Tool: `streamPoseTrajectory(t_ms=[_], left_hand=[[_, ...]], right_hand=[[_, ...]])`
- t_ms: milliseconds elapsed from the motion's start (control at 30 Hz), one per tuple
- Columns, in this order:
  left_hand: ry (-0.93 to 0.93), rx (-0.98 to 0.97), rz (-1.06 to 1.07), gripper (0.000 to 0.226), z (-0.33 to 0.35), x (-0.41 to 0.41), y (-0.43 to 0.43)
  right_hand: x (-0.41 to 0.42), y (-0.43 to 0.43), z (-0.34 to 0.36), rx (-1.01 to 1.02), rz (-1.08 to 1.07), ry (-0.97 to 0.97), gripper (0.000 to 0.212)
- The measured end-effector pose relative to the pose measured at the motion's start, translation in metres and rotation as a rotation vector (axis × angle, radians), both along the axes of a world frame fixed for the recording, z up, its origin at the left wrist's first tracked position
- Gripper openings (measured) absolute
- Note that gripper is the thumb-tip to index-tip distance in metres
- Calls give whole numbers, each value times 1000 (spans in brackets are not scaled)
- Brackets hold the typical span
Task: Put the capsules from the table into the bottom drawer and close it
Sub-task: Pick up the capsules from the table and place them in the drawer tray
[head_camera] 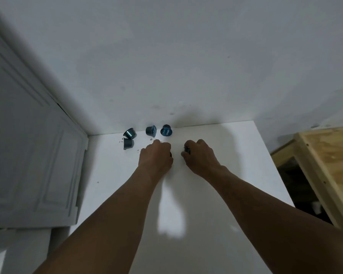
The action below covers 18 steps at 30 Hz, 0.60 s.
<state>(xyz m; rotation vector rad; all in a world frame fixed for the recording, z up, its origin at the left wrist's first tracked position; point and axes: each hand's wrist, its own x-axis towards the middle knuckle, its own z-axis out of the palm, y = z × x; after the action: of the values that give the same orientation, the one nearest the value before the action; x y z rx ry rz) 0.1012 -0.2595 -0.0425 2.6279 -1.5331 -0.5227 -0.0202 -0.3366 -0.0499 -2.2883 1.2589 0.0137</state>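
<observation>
- Right hand (199, 155) grip is clamped on a capsule (187, 149); left hand (155, 155) grip is curled over what looks like another capsule (171, 154), mostly hidden.
- Four blue capsules (151, 130) lie on the white surface (216, 194) just beyond the hands, by the wall (186, 76).

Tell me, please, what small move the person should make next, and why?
Probably lift both hands off the table and carry their loads toward the unseen drawer: the right hand grips a capsule, the left hand curls over a dark object, and four loose capsules lie by the wall.
</observation>
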Motion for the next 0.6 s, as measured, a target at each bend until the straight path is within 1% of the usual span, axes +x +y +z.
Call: streamPoseTrajectory(t_ms=[167,267,367,433,600], left_hand=[[28,-24,-3,20,-5,-1,6],[114,-81,31,18,7,-8,11],[215,-125,69,17,32,-19,18],[251,-163,72,20,54,-28,28],[397,-268,124,23,111,-53,77]], right_hand=[[-5,8,-1,3,-10,-16,16],[-17,17,9,9,-37,-13,11],[-31,29,27,-1,-33,-36,13],[-41,38,45,-17,-20,-66,14],[-63,68,95,-77,-2,-174,20]])
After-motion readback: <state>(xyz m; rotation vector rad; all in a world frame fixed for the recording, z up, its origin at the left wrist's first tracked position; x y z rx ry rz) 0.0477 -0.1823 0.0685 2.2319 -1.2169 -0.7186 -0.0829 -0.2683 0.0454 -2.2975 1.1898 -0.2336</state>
